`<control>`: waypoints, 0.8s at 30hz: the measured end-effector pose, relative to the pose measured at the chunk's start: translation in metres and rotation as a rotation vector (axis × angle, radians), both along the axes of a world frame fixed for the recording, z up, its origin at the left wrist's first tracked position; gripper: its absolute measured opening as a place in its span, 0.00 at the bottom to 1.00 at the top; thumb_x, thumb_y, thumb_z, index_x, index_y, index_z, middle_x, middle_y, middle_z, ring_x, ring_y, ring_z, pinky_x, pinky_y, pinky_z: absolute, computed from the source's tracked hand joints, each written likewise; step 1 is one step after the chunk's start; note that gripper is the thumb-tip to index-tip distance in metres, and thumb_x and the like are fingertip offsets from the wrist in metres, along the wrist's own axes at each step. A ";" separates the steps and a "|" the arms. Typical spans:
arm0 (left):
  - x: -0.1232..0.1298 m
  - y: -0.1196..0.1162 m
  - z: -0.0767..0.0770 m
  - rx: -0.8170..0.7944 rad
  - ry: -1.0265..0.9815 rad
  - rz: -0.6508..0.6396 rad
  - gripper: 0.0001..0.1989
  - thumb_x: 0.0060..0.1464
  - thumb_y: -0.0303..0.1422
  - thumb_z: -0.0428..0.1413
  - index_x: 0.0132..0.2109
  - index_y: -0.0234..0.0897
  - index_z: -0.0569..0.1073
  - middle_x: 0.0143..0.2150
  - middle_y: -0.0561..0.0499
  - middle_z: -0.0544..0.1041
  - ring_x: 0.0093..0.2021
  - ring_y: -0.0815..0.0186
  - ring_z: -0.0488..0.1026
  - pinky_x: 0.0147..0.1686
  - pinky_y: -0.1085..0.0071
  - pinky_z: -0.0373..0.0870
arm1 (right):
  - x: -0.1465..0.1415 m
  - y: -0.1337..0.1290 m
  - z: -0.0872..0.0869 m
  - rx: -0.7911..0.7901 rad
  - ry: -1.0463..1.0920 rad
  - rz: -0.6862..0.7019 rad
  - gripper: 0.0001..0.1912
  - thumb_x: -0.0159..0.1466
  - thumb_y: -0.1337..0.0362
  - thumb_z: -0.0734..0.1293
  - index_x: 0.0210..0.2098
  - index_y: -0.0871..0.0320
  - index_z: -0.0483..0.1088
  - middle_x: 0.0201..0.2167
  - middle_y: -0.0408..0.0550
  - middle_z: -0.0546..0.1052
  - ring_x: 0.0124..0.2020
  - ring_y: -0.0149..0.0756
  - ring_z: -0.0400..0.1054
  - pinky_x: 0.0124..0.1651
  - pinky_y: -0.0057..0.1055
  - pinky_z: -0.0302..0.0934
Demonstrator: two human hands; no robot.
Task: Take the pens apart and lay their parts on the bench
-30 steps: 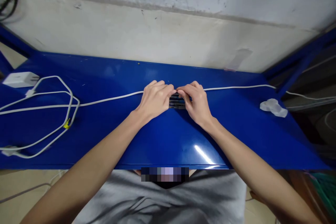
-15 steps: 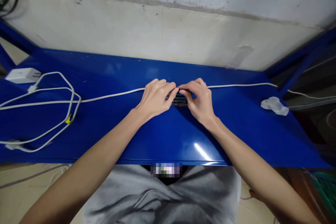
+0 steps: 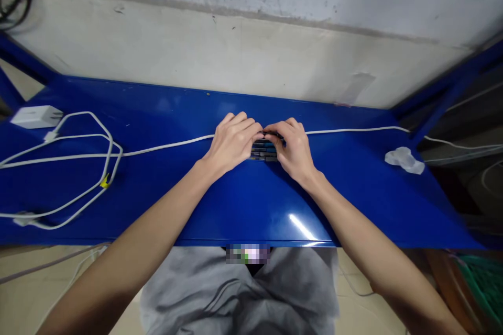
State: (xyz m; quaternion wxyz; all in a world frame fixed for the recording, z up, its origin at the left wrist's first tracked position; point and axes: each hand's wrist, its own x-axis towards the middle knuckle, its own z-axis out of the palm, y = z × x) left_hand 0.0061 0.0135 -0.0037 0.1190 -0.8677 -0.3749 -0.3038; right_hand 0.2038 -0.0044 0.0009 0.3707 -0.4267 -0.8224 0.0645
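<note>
Several slim dark pens lie side by side on the blue shelf, partly hidden behind my hands. My left hand is closed, its thumb and fingers pinching the left part of the rearmost dark pen. From the other side, my right hand pinches the same pen, fingertips close to those of my left. Most of that pen is covered by my fingers. Both hands rest low over the row, and a white cable passes behind them.
On the left lie a white plug adapter and looped white cable with a yellow tag. A crumpled translucent piece of plastic sits at right. Blue frame bars and a pale wall bound the shelf.
My hands have shifted slightly and opened a little more view of the pens between them. The fingertips still meet at the rear pen. The camera view has moved slightly.
</note>
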 end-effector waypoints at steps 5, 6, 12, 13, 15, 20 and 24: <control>0.003 0.000 0.002 -0.021 -0.021 -0.001 0.16 0.71 0.28 0.45 0.37 0.35 0.74 0.32 0.50 0.78 0.35 0.61 0.71 0.35 0.62 0.58 | 0.001 -0.001 0.001 0.106 0.093 -0.035 0.12 0.68 0.76 0.59 0.34 0.55 0.68 0.38 0.48 0.76 0.42 0.41 0.66 0.47 0.40 0.57; 0.003 0.000 0.002 -0.038 -0.032 -0.003 0.16 0.71 0.28 0.45 0.38 0.35 0.75 0.33 0.50 0.78 0.34 0.62 0.72 0.35 0.63 0.59 | 0.001 -0.001 0.001 0.114 0.086 -0.043 0.13 0.68 0.77 0.59 0.33 0.55 0.67 0.39 0.48 0.75 0.42 0.41 0.67 0.47 0.40 0.57; -0.001 -0.004 0.001 -0.099 -0.011 -0.007 0.15 0.73 0.36 0.46 0.46 0.37 0.76 0.37 0.50 0.80 0.39 0.62 0.75 0.38 0.64 0.62 | -0.001 0.003 -0.001 0.124 -0.087 -0.011 0.14 0.72 0.73 0.57 0.52 0.57 0.70 0.41 0.51 0.77 0.44 0.43 0.66 0.52 0.41 0.60; -0.002 -0.005 0.001 -0.101 -0.013 0.009 0.16 0.73 0.37 0.46 0.44 0.37 0.76 0.37 0.50 0.79 0.38 0.62 0.75 0.37 0.64 0.62 | -0.001 0.003 -0.002 0.124 -0.118 0.003 0.16 0.73 0.73 0.56 0.54 0.58 0.70 0.42 0.52 0.77 0.45 0.44 0.66 0.53 0.41 0.61; -0.005 -0.008 0.002 -0.107 -0.027 0.041 0.17 0.73 0.37 0.46 0.42 0.37 0.76 0.36 0.51 0.79 0.37 0.63 0.74 0.37 0.65 0.62 | -0.002 0.002 -0.001 0.113 -0.185 0.019 0.20 0.72 0.75 0.53 0.54 0.59 0.71 0.41 0.54 0.76 0.45 0.44 0.64 0.53 0.42 0.62; -0.009 -0.012 0.004 -0.051 -0.003 0.079 0.17 0.73 0.34 0.46 0.41 0.35 0.76 0.36 0.48 0.78 0.37 0.61 0.71 0.38 0.63 0.61 | -0.003 -0.002 0.002 0.116 -0.296 -0.004 0.26 0.69 0.77 0.54 0.61 0.57 0.68 0.45 0.54 0.75 0.50 0.47 0.63 0.62 0.49 0.58; -0.007 -0.012 0.006 -0.032 0.004 0.089 0.16 0.73 0.32 0.45 0.41 0.35 0.76 0.36 0.47 0.78 0.39 0.59 0.69 0.38 0.61 0.59 | -0.007 -0.005 0.005 0.102 -0.295 -0.031 0.23 0.70 0.75 0.54 0.58 0.57 0.70 0.45 0.54 0.75 0.51 0.47 0.63 0.68 0.51 0.54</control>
